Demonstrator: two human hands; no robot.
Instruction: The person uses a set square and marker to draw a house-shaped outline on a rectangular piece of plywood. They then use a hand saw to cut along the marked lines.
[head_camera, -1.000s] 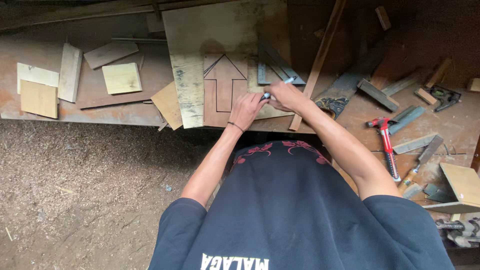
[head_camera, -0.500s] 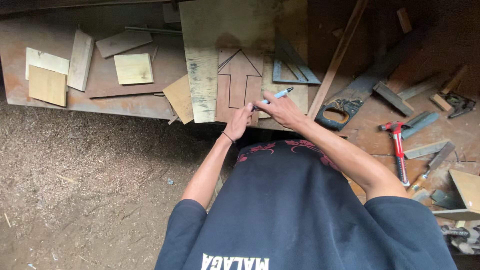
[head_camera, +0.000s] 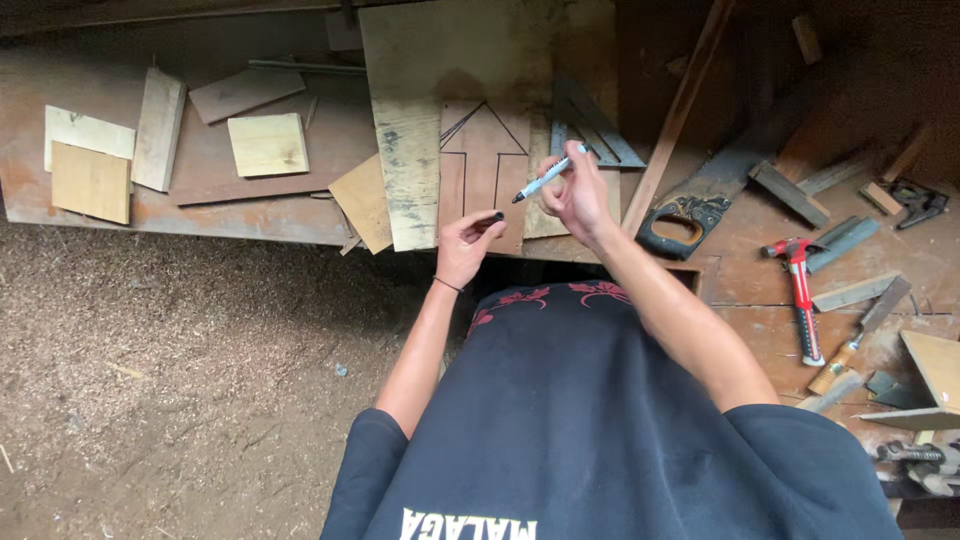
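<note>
No packages, labels or screens are in view. The one sign-like item is a brown wooden board (head_camera: 484, 175) bearing a dark outlined arrow, tip directed away from the person. It lies flat on the desk (head_camera: 250, 170), just beyond the left hand (head_camera: 468, 245) and just to the left of the right hand (head_camera: 575, 195).

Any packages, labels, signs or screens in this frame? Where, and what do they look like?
No packages, labels or screens.
Arrow outline: dark lines drawn on a brown board, bench middle, pointing away from the person; closest thing to a sign.
Shirt print: pale block lettering on the black shirt, bottom edge of view.
Marker: in the right hand; its cap in the left hand.
</note>
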